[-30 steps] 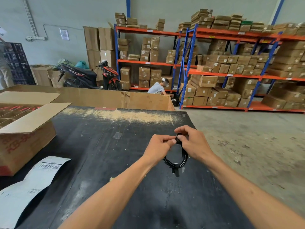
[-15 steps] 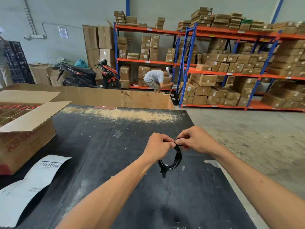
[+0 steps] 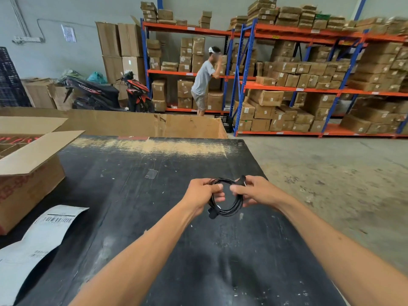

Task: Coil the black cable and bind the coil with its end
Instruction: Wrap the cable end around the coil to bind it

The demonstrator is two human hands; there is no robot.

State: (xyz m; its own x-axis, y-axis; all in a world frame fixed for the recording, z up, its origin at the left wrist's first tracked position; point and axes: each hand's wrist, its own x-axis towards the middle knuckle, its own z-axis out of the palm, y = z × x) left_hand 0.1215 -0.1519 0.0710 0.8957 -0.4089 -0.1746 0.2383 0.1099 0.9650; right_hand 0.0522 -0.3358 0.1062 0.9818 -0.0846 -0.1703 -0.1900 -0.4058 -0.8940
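Black multi-loop cable coil (image 3: 227, 207), gripped by left hand (image 3: 202, 193) and right hand (image 3: 257, 192) on opposite sides, above scuffed black tabletop (image 3: 136, 195).

The left side of the black cable (image 3: 229, 209) coil is hidden in the fingers of the left hand (image 3: 202, 194). The right hand (image 3: 257, 192) covers part of its right side. The cardboard box (image 3: 26, 173) and the paper label (image 3: 33, 244) run off the left edge. Both elbows are cut off at the bottom.
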